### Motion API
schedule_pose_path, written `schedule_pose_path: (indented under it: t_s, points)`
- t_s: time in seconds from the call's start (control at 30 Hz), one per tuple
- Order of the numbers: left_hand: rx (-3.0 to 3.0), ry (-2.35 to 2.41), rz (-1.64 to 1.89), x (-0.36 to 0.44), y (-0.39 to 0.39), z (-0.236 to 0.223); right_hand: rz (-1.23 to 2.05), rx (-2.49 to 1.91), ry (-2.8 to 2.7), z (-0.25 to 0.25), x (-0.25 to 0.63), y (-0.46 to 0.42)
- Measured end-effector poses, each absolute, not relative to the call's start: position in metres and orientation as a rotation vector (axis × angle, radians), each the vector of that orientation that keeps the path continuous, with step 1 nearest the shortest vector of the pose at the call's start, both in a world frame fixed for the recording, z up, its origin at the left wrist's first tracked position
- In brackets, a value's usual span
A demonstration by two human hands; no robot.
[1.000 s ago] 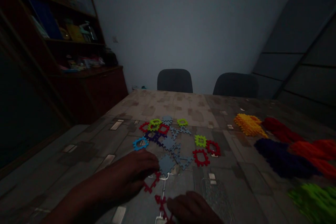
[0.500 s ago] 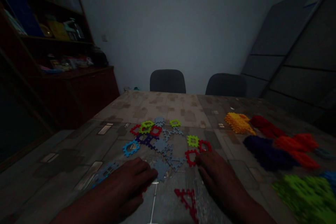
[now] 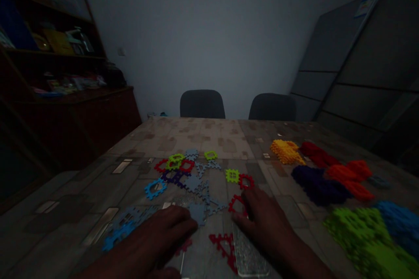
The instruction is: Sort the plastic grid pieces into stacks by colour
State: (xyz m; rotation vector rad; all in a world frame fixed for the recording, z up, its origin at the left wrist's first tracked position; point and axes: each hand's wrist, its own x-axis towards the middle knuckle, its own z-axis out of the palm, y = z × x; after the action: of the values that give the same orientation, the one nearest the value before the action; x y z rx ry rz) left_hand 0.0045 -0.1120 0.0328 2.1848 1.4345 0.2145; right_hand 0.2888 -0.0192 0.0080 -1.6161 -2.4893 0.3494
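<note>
My left hand point(image 3: 166, 231) is low over the near table, its fingers bent and close together. A red toothed plastic piece point(image 3: 184, 246) shows between these fingers and the thumb, mostly hidden. My right hand point(image 3: 263, 218) has thumb and fingers apart, the fingertips at a red square frame piece point(image 3: 235, 202). Between the hands lies a red triangular piece point(image 3: 225, 246), its corner beside a clear rectangular plate point(image 3: 250, 255). Ahead are interlocking pieces: a grey one point(image 3: 197, 213), a light-blue ring point(image 3: 155, 188), a purple one point(image 3: 173, 177) and a lime window piece point(image 3: 232, 175).
Stacks of toothed pieces stand on the right: yellow point(image 3: 286, 151), dark red point(image 3: 319, 154), purple point(image 3: 319, 183), orange point(image 3: 350, 172), green point(image 3: 363, 231) and blue point(image 3: 399, 222). More blue pieces point(image 3: 119, 235) lie beside my left forearm. Two chairs point(image 3: 202, 104) stand beyond the table.
The view has turned slightly right. My right thumb has spread from the fingers. My left thumb has dropped lower, uncovering more of the red piece. More of the clear plate shows.
</note>
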Motion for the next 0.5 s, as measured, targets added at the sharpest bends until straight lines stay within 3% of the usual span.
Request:
schedule_pose_path:
  t_s: [0.17,0.4,0.5]
  points:
    - [2.179,1.548,0.222,0.011,-0.111,0.028,0.291,-1.503,-2.605,0.001,0.289,-0.021]
    - [2.262,1.435,0.265,0.003,-0.112,0.016,0.555,-1.018,-2.776,0.020,0.323,-0.002]
    - [2.293,1.409,0.363,0.002,-0.112,0.015,0.611,-1.094,-2.667,0.026,0.333,0.003]
